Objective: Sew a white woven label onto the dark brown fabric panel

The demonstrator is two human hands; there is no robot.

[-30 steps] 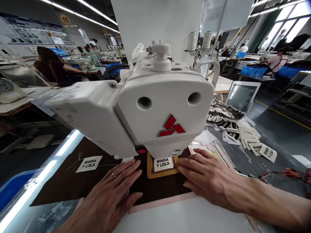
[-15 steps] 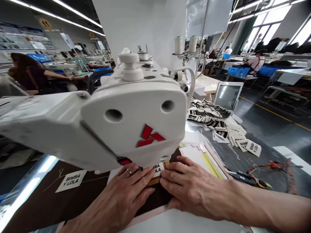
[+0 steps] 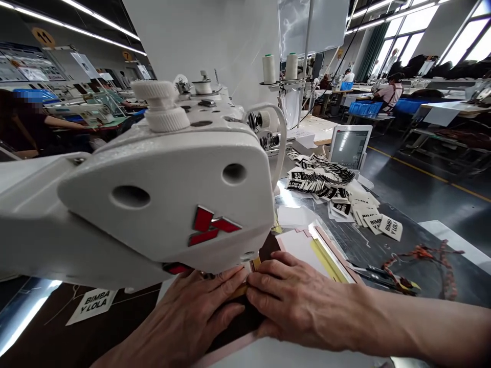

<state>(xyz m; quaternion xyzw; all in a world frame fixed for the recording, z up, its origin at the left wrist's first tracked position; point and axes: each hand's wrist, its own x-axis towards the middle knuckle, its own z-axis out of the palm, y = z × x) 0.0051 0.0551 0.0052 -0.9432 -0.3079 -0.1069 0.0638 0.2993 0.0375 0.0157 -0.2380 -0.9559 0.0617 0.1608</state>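
Factory rows of sewing stations stretch behind my counter (image 3: 383, 245), with a co-worker (image 3: 387, 92) seated far off. Close before me looms the white sewing machine head (image 3: 164, 204). My left hand (image 3: 187, 322) and right hand (image 3: 303, 306) lie flat, fingers spread, grip clamped on nothing, fingertips meeting at the tan template frame (image 3: 240, 292) just under the machine's nose on dark fabric (image 3: 49, 342). One printed label (image 3: 92, 304) lies to the left; a pile of labels (image 3: 345, 199) sits near a small screen (image 3: 349, 148).
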